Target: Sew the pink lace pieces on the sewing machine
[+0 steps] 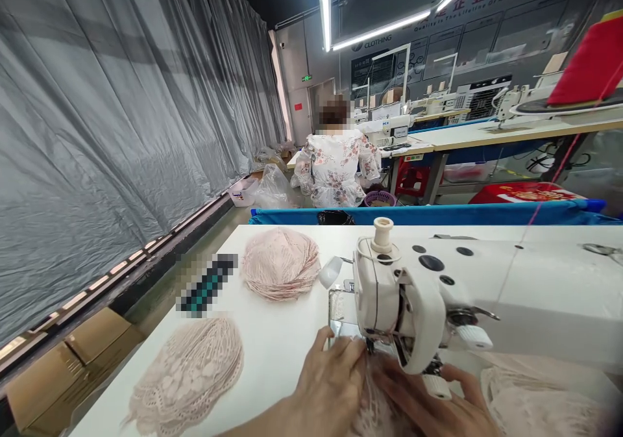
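Both hands lay flat on a piece of pink lace (pixel 377 411) under the head of the sewing machine (pixel 413 300), at the near edge of the white worktop (pixel 287 339). The left hand (pixel 331 385) pressed down on the lace with its fingers spread and pointing toward the needle; its grip was open, palm down, pinching nothing. The right hand (pixel 433 404) rested just beside it on the same lace, partly hidden by the machine head, fingers stretched flat and likewise not closed on anything.

The lace looked thin, soft and light, the kind that bunches and slides easily, so flat fingertip pressure close to the needle seemed the sensible hold, not a pinch.

Two stacks of similar lace pieces sat on the worktop to the left: one near (pixel 189 372), one farther back (pixel 281 263). More lace (pixel 530 404) lay to the right. A person in a flowered top (pixel 335 164) sat at another machine beyond.
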Demonstrator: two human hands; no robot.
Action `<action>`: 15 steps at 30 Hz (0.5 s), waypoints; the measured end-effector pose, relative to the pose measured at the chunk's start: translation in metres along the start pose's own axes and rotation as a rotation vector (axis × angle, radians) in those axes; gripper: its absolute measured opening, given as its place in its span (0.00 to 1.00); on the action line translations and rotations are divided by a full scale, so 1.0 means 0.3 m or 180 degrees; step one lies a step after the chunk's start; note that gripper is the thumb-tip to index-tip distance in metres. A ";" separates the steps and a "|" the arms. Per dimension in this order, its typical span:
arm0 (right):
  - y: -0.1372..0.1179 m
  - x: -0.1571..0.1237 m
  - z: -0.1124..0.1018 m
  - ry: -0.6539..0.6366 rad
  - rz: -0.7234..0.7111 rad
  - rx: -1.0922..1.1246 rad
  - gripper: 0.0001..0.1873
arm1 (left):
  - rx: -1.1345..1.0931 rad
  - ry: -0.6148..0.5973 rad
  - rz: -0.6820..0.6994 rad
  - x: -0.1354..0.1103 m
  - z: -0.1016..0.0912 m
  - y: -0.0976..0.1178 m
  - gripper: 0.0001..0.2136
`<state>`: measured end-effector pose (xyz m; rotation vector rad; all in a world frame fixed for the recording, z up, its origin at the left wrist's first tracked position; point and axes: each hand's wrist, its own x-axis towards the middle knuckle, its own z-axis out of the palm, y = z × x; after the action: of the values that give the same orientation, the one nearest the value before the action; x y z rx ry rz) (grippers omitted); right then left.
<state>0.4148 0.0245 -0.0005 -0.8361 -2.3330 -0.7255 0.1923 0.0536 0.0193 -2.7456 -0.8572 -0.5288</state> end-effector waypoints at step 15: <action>-0.058 -0.002 -0.053 -0.0107 0.0242 0.0791 0.20 | -0.0367 0.0665 0.0352 -0.035 0.000 0.072 0.09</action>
<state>0.4081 0.0025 0.0050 -0.8243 -2.3459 -0.3818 0.1969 0.0310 0.0130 -2.7553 -0.6403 -0.8489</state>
